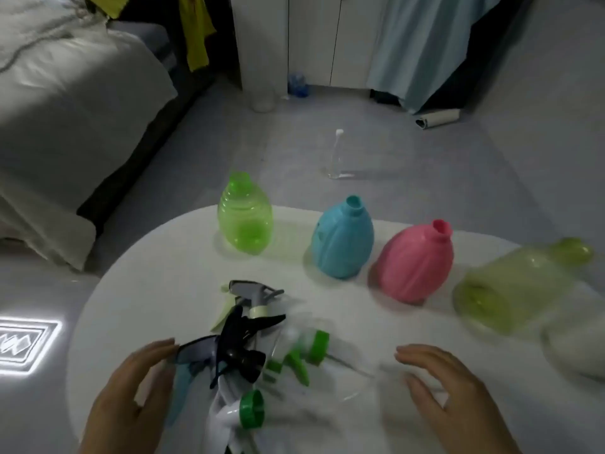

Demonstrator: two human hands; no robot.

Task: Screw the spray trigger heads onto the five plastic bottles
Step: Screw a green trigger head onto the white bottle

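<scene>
On the round white table (157,290) stand a clear green bottle (245,214), a blue bottle (343,239) and a pink bottle (415,262), all uncapped. An olive-green bottle (517,283) sits at the far right, blurred. A pile of spray trigger heads lies near the front: a grey one (252,290), a black one (239,342), a white one with a green collar (307,348) and another green-collared one (248,409). My left hand (131,394) is spread beside the pile, fingertips near a dark blue trigger (193,353). My right hand (451,394) hovers spread to the right, holding nothing.
A blurred clear object (576,348) sits at the table's right edge. Behind the table on the grey floor stands a thin clear bottle (337,155). A bed (65,109) is at the left, white cabinets (311,37) and a blue curtain (425,44) at the back.
</scene>
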